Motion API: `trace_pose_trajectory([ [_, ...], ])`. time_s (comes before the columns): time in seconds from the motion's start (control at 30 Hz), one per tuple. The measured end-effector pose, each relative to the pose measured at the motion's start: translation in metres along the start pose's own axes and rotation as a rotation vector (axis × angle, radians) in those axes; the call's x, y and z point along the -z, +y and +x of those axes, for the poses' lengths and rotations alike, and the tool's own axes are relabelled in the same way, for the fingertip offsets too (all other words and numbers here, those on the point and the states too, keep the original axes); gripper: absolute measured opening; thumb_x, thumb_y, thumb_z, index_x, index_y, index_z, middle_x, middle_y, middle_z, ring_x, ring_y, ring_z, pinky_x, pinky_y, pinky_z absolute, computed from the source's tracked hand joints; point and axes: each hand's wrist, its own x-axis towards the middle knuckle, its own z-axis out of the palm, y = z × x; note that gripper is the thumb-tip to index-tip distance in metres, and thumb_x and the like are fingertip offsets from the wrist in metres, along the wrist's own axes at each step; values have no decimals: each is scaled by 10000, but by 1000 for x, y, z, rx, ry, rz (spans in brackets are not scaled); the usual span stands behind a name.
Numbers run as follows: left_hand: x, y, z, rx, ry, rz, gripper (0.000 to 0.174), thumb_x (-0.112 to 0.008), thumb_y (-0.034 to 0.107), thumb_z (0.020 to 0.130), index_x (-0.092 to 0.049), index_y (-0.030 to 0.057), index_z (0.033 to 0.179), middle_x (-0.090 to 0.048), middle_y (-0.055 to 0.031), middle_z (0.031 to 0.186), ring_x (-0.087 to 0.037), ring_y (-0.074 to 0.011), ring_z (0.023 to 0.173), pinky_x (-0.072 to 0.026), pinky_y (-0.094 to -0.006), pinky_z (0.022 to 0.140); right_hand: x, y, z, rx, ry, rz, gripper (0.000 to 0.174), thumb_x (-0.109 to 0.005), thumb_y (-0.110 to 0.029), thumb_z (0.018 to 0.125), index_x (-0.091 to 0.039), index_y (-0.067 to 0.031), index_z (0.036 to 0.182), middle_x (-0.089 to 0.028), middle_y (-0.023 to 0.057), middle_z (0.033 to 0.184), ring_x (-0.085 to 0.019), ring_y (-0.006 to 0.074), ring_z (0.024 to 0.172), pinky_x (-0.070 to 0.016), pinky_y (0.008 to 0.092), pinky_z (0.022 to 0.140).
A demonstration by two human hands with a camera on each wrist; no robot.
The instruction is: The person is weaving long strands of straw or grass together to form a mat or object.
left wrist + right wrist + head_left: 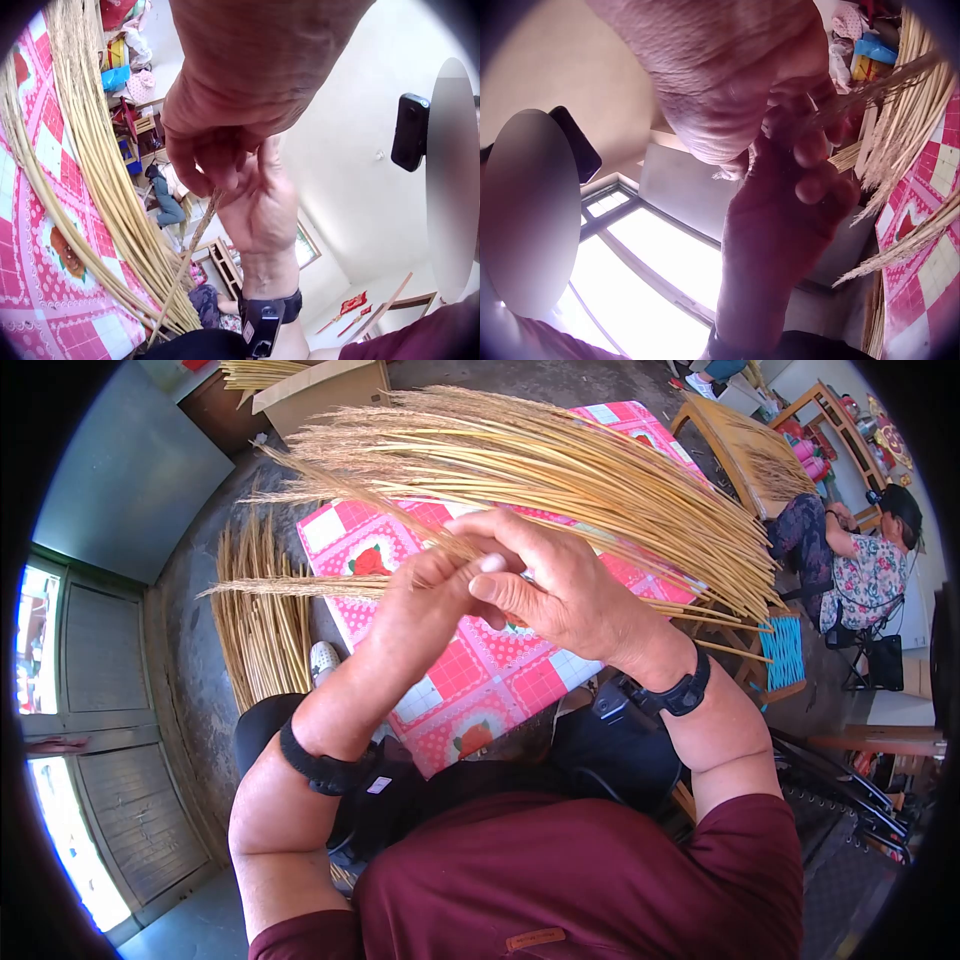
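Observation:
A reed stalk (345,488) with a feathery seed head slants up-left from the hands, above the cloth-covered table (535,695). My left hand (425,600) grips it, fingers curled; in the left wrist view, a thin length of stalk (187,259) runs down from beneath that hand (232,97). Close against it, my right hand (560,585) curls its fingers over the left fingertips, its thumb bent toward the left thumb. The right fingertips are partly hidden behind the left hand. Below them, another plumed stalk (300,588) lies across the table's left edge.
A large bundle of reeds (620,480) covers the table's far side, its stems reaching past the right edge. More reeds (262,630) lie on the floor at left. A cardboard box (325,395) stands behind. At right, another person (865,575) sits near a wooden table (735,450).

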Motion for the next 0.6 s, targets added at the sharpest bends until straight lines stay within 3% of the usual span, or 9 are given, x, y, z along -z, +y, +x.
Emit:
trace_pose_trajectory([
  [0.1,5,17,1,-78,60,2,270,-470,230,986,-603,-1,1035,-637,-64,785,-602,-135,680,-496,-246,659,6,0,1,-172,-96,46,376,-592,-277,907,-500,6,1136,-644,164,863,-647,325,796,-506,376,702],
  [0.23,26,33,-2,-92,181,2,282,-471,249,986,-595,2,1040,-629,-79,750,-589,-117,641,-481,-227,632,3,11,-4,-147,-108,-66,329,-560,-240,929,-505,21,1121,-640,217,906,-650,341,814,-498,387,688],
  [0.33,31,37,-4,-129,202,-20,295,-467,261,988,-596,1,1043,-622,-80,739,-580,-116,615,-499,-238,644,1,11,-3,-152,3,-9,321,-573,-213,918,-506,24,1123,-637,218,889,-645,338,811,-491,384,685],
  [0.43,32,39,-6,-130,250,-21,308,-464,271,990,-596,-1,1046,-612,-77,725,-569,-114,607,-516,-255,655,3,17,-1,-96,-4,-43,325,-559,-167,942,-489,-1,1213,-630,113,906,-625,133,779,-508,283,666],
  [0.53,36,36,-6,-157,246,-54,304,-487,274,981,-606,-1,1034,-635,-86,747,-573,-117,622,-474,-233,637,3,17,-2,-167,-50,-98,336,-569,-176,938,-488,-6,1216,-627,118,935,-622,130,816,-505,277,679],
  [0.6,37,40,-7,-160,279,-39,307,-487,276,981,-605,-3,1033,-633,-88,745,-570,-116,615,-473,-233,632,-2,26,-3,-59,0,-187,351,-578,-191,934,-485,-11,1221,-627,114,930,-624,125,793,-505,271,669],
])
